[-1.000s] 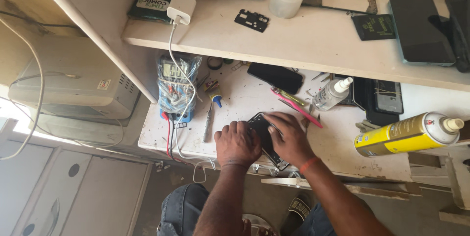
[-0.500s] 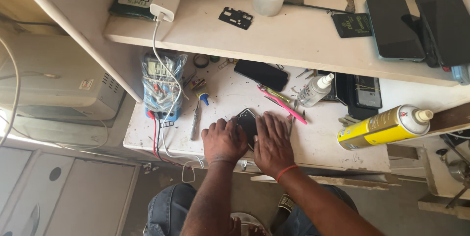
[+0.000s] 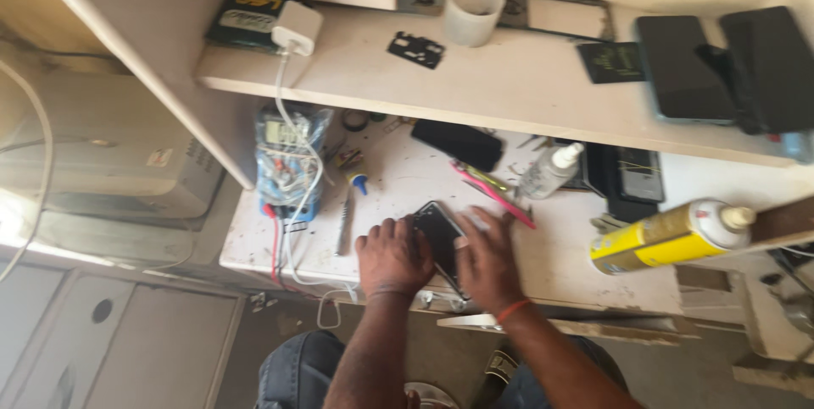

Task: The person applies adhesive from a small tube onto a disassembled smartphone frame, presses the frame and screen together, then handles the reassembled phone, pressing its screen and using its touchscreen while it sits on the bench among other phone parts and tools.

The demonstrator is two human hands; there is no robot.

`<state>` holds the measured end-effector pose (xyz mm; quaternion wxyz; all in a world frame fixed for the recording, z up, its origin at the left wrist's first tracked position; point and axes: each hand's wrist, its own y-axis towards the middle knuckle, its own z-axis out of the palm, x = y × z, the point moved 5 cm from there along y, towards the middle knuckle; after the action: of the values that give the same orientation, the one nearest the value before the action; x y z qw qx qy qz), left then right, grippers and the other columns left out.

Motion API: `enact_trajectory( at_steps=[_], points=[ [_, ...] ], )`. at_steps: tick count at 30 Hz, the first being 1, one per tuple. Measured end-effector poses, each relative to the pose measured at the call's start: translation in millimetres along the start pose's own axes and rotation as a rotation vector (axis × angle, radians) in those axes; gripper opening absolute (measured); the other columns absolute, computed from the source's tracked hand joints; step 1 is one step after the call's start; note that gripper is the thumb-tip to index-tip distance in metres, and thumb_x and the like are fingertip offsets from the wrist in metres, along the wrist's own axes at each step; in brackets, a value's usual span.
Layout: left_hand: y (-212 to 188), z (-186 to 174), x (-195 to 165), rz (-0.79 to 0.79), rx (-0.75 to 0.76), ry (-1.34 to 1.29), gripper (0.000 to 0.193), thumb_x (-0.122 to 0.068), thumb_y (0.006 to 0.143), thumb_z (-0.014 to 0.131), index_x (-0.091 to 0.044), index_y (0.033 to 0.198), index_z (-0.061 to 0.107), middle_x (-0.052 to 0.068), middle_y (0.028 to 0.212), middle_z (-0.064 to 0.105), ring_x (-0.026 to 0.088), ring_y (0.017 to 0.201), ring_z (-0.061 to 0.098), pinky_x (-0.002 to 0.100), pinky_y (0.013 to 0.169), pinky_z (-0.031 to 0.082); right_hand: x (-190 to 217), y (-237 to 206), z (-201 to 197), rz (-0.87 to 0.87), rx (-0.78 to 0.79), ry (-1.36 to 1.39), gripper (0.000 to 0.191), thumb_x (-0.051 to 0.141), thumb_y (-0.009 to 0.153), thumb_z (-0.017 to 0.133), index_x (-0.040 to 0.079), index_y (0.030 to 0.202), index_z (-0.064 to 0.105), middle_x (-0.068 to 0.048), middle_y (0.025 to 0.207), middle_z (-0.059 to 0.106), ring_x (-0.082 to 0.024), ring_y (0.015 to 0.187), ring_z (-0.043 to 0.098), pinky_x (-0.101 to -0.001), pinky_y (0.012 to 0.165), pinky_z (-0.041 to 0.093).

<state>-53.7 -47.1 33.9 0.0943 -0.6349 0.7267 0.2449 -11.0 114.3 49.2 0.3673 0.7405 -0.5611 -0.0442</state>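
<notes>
Both of our hands are resting palm-down on the white workbench [image 3: 280, 244], with the dark phone [image 3: 439, 235] lying flat between them. Our left hand [image 3: 392, 255] is sitting on the phone's left edge, fingers curled loosely and touching its side, so the phone is lying just to the right of that hand. Our right hand [image 3: 487, 261] is pressing on the phone's right edge with fingers spread flat and apart, an orange band [image 3: 512, 311] circling the wrist behind it; the phone is lying just to the left of this hand, partly under its thumb side. Neither hand is lifting the phone; both are bearing on it against the bench, and whether the fingertips are hooked under an edge we cannot tell.

Just beyond our right fingertips a pink tool [image 3: 496, 193] is lying slantwise, and further out a small white spray bottle [image 3: 549, 172] is lying tilted. Well off to the right of that hand a yellow aerosol can [image 3: 670, 236] is lying on its side. To the left of our left hand a screwdriver [image 3: 346, 216] is lying near, and past it a blue multimeter [image 3: 284, 159] is sitting wrapped in wires. Above both hands a shelf [image 3: 509, 91] is carrying a white cup [image 3: 473, 11] and a white charger [image 3: 296, 27].
</notes>
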Motion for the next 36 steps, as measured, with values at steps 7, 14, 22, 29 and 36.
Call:
enact_trajectory(
  at_steps=[7,14,22,29,36],
  points=[
    [-1.8,0.2,1.0,-0.011,0.044,-0.009,0.03,-0.034,0.086,0.06,-0.014,0.106,0.069,0.01,0.093,0.066,0.031,0.091,0.062,0.049,0.084,0.042,-54.6,15.8,-11.4,0.2,0.011,-0.283,0.041,0.015,0.082,0.072,0.006,0.122,0.071,-0.015,0.113,0.062,-0.036,0.104,0.057,-0.0489,0.09,0.047],
    [-2.5,-0.9,3.4,-0.024,0.051,-0.035,0.028,-0.034,0.088,0.06,-0.014,0.105,0.069,0.009,0.093,0.066,0.03,0.092,0.062,0.049,0.084,0.041,-66.0,37.9,15.0,0.172,0.185,-0.238,0.027,0.019,0.088,0.074,0.006,0.111,0.072,-0.014,0.103,0.062,-0.035,0.099,0.062,-0.049,0.086,0.049],
    [-1.1,1.7,3.2,-0.022,0.082,-0.016,0.032,-0.034,0.086,0.06,-0.013,0.109,0.069,0.01,0.095,0.065,0.03,0.093,0.062,0.049,0.085,0.041,-71.0,62.2,14.1,0.17,0.064,-0.073,0.016,0.009,0.084,0.076,0.007,0.097,0.068,-0.014,0.102,0.059,-0.034,0.091,0.062,-0.0445,0.078,0.052],
    [-2.4,2.8,4.7,-0.034,0.082,-0.031,0.032,-0.034,0.086,0.06,-0.014,0.11,0.069,0.009,0.096,0.066,0.029,0.094,0.062,0.048,0.086,0.041,-97.9,61.1,15.8,0.522,0.072,0.517,0.013,0.016,0.102,0.065,0.007,0.111,0.061,-0.005,0.094,0.066,-0.012,0.08,0.062,-0.0293,0.074,0.053],
    [-1.4,1.3,3.2,-0.023,0.063,-0.018,0.033,-0.034,0.086,0.06,-0.013,0.11,0.069,0.01,0.095,0.066,0.03,0.093,0.062,0.049,0.085,0.041,-97.5,54.6,13.0,0.416,0.033,0.56,0.012,0.014,0.108,0.056,0.004,0.115,0.055,-0.007,0.107,0.073,-0.012,0.094,0.066,-0.0304,0.086,0.054]
  ],
)
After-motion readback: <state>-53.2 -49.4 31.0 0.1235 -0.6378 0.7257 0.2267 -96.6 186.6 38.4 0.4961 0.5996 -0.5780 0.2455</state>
